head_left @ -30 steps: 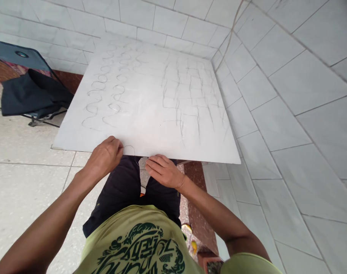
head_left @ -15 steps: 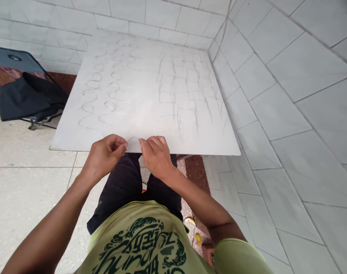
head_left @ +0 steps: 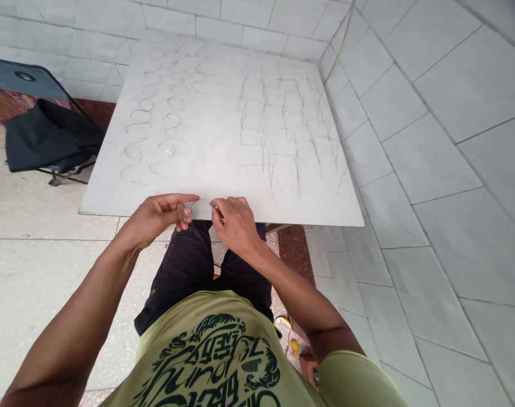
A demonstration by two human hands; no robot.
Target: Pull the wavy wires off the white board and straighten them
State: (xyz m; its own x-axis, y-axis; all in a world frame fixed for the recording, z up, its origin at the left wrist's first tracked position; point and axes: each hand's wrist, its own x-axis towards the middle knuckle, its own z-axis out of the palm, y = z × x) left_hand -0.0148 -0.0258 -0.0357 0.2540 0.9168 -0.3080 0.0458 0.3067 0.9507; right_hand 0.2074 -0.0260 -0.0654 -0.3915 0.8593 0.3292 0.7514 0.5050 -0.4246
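Observation:
A thin, curved piece of wire [head_left: 203,199] spans the gap between my hands, just over the near edge of a white board [head_left: 215,169]. My right hand [head_left: 236,223] pinches its right end between thumb and fingertips. On the other side, my left hand [head_left: 158,217] has its index finger stretched out along the wire, while the thumb presses toward the curled fingers where the wire's left end runs in. Thin dark wavy lines [head_left: 142,116] cover the board's left part, and a grid of crooked lines [head_left: 282,121] its right part; whether drawn or laid wire, I cannot tell.
Grey tiled walls [head_left: 448,164] border the board at the back and right. A folding chair [head_left: 49,85] with a dark cloth [head_left: 49,138] on it stands at the left. My legs [head_left: 181,265] are below the board's near edge.
My left index finger has straightened out from a pinch and now points toward my right hand. The view has shifted slightly, and the right hand keeps its pinch.

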